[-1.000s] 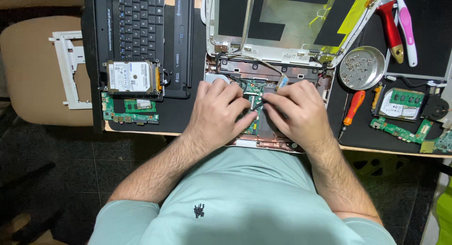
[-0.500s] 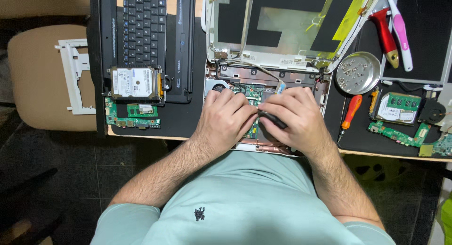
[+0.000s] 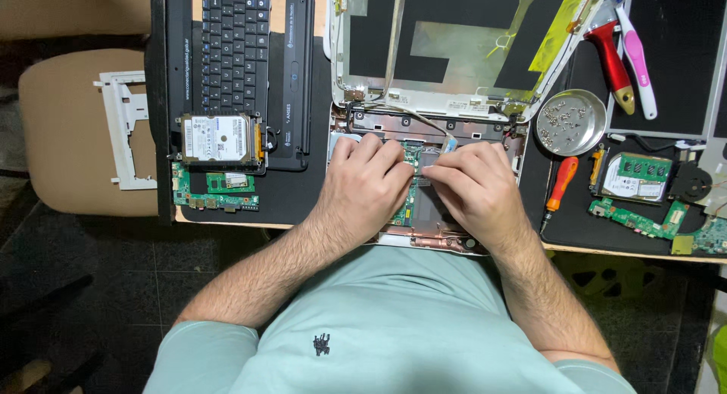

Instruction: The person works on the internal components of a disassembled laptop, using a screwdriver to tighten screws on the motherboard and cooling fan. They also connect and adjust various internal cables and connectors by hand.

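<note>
Head view shows both of your hands down inside the opened laptop base (image 3: pixel 424 235) at the middle of the frame. Your left hand (image 3: pixel 363 186) lies flat with its fingers pressed together on the green circuit board (image 3: pixel 405 204), steadying it. Your right hand (image 3: pixel 473 186) is curled, its fingertips meeting around something small by the flat ribbon cable (image 3: pixel 448 144); whether it truly pinches the part, you cannot tell from here, since the knuckles hide it.

To work well, keep the left palm's weight light on the board so it does not flex, and move the right fingertips straight along the connector's line, not upward. Keep your wrists clear of the thin wires (image 3: pixel 394 110) running under the lid hinge.

The screw dish (image 3: pixel 570 123) sits to the right of the base, the orange-handled screwdriver (image 3: pixel 560 186) just below it. At the left of the frame, the hard drive (image 3: pixel 216 139) rests on the black bench mat (image 3: pixel 291 193), below the removed keyboard (image 3: pixel 231 45).
</note>
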